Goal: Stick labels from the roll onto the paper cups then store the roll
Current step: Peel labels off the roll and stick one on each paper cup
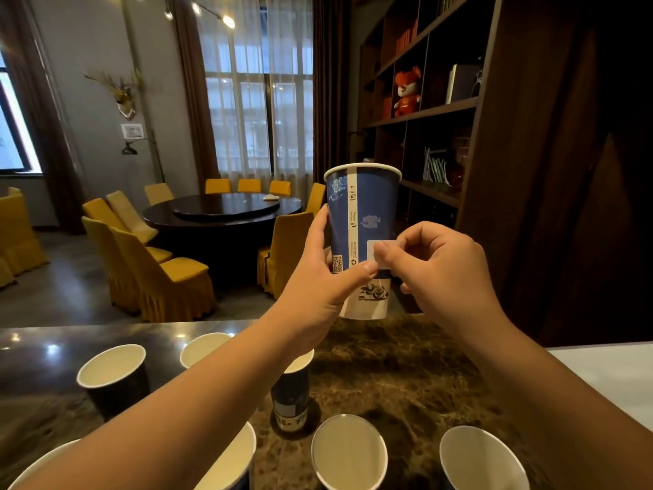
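Cup (364, 221) sits raised above the counter (406, 369), your left hand (318, 295) curled round its lower side, thumb across the front. Your right hand (445, 274) pinches a white label (374, 252) against the cup wall. Six more cups (113, 373) stand near you below your forearms, which cover some. Roll not visible.

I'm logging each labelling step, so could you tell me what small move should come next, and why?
Probably press the white label flat with the right hand. That hand pinches its edge against the raised blue paper cup, which the left hand grips, so it looks only partly stuck.
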`<action>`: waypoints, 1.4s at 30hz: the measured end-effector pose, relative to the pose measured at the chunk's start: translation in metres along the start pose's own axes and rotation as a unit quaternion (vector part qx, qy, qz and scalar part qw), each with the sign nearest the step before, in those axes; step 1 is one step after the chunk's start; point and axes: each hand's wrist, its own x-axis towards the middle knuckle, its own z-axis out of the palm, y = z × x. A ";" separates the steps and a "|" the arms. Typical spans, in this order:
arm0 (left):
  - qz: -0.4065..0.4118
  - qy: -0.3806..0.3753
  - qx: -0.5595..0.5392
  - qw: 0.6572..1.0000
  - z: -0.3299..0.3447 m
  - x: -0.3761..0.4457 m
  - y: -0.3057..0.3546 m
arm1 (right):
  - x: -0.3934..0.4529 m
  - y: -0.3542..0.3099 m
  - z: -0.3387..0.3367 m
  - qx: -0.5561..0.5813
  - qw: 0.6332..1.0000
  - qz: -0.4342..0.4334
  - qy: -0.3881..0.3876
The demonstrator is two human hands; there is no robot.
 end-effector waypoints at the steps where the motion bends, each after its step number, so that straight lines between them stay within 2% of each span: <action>1: 0.000 0.002 -0.004 1.000 0.000 -0.001 0.000 | -0.001 0.000 -0.001 -0.043 0.999 -0.019 -0.005; 4: -0.001 -0.006 -0.024 1.000 -0.002 -0.003 0.001 | 0.003 0.002 -0.006 -0.122 0.992 0.003 -0.042; 5: -0.003 -0.015 -0.029 0.999 -0.003 -0.003 0.001 | 0.006 0.003 -0.009 -0.096 0.992 0.041 -0.070; 7: -0.019 -0.043 -0.029 0.998 -0.004 -0.004 0.002 | 0.010 0.004 -0.016 0.031 0.983 0.105 -0.145; 10: -0.045 -0.078 -0.015 0.996 -0.004 -0.002 0.006 | 0.011 0.004 -0.022 0.164 0.955 0.130 -0.210; 14: -0.049 -0.058 0.030 0.997 -0.002 0.002 0.010 | 0.009 0.008 -0.024 0.158 0.966 0.089 -0.185; 19: -0.073 -0.083 0.048 0.993 -0.005 0.003 0.008 | 0.010 0.019 -0.030 0.186 0.963 0.091 -0.172; 24: -0.114 -0.145 0.080 0.980 -0.008 0.005 0.005 | 0.009 0.033 -0.027 0.068 0.984 0.065 -0.154; 28: -0.106 -0.068 0.062 0.990 -0.014 0.017 0.000 | 0.009 0.058 -0.027 0.053 0.978 0.064 -0.194; 30: -0.093 -0.072 0.117 0.986 -0.014 0.020 -0.005 | 0.007 0.069 -0.025 0.013 0.970 0.048 -0.238; 33: -0.100 -0.107 0.224 0.964 -0.013 0.024 -0.021 | 0.006 0.085 -0.021 -0.062 0.964 0.036 -0.256; 37: -0.130 -0.151 0.339 0.920 -0.009 0.026 -0.055 | 0.007 0.104 -0.017 -0.076 0.967 0.086 -0.228; 42: -0.143 -0.200 0.457 0.855 0.002 0.029 -0.095 | 0.000 0.135 -0.001 -0.220 0.915 0.089 -0.327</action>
